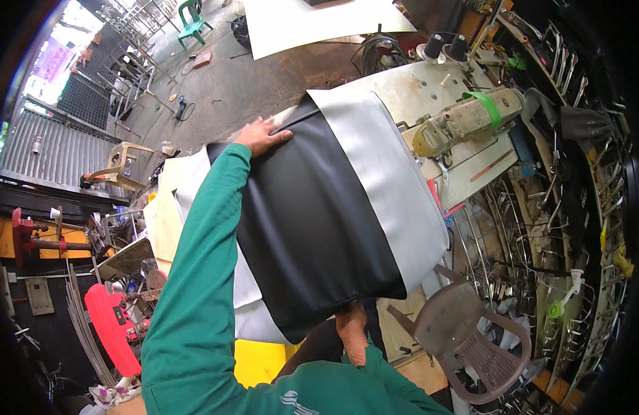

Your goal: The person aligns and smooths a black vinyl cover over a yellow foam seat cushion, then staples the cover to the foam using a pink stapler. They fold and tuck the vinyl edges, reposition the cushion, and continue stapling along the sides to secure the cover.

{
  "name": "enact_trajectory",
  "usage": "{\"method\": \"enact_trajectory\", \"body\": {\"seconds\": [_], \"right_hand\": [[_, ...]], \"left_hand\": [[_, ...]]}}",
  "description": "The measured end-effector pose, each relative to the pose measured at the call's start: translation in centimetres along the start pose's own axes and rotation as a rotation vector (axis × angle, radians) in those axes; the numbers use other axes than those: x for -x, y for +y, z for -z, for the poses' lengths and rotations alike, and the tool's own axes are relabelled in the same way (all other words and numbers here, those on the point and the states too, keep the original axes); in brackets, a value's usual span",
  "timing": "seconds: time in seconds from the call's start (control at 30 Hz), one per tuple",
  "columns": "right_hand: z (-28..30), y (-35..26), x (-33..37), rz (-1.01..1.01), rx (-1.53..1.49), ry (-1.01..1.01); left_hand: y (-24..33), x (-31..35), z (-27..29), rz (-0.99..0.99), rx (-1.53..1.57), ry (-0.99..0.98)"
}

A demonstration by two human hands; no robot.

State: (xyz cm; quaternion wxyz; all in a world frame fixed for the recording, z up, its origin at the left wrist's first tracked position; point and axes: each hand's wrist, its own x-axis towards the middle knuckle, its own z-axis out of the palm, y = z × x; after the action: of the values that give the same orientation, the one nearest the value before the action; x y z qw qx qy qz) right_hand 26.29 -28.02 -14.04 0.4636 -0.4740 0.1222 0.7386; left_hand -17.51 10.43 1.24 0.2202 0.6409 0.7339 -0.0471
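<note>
A black leather-like sheet (312,214) lies spread before me, with a pale grey sheet of similar material (385,180) showing on its right and a lighter piece at its lower left. My left hand (263,137) rests on the far edge of the black sheet, fingers stretched out and pressed flat near a folded seam. At the near edge, my right hand (352,326) reaches up against the hem. Its fingers are hidden by the black material, so its grip does not show.
A sewing machine (465,121) with green tape stands on the worktable to the right, thread cones (433,47) behind it. At the lower right is a brown plastic chair (465,332). Racks of metal parts line the right wall. A red machine (112,328) stands at the left.
</note>
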Motion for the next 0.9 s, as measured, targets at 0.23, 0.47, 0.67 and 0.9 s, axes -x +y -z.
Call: {"method": "enact_trajectory", "body": {"seconds": [0.23,0.47,0.67,0.9], "right_hand": [[-0.8,0.2,-0.5,-0.024,0.067,0.036],[0.5,-0.5,-0.2,-0.030,0.179,0.137],[11.7,-4.0,-2.4,0.141,0.511,0.106],[26.0,-8.3,-8.7,-0.037,0.091,-0.262]], "left_hand": [[-0.3,-0.4,1.5,0.238,0.439,-0.297],[-5.0,-2.4,-2.3,0.391,0.957,-0.437],[-8.2,9.0,-9.7,0.114,0.601,-0.420],[-9.8,18.1,-15.6,0.226,0.902,-0.411]]}}
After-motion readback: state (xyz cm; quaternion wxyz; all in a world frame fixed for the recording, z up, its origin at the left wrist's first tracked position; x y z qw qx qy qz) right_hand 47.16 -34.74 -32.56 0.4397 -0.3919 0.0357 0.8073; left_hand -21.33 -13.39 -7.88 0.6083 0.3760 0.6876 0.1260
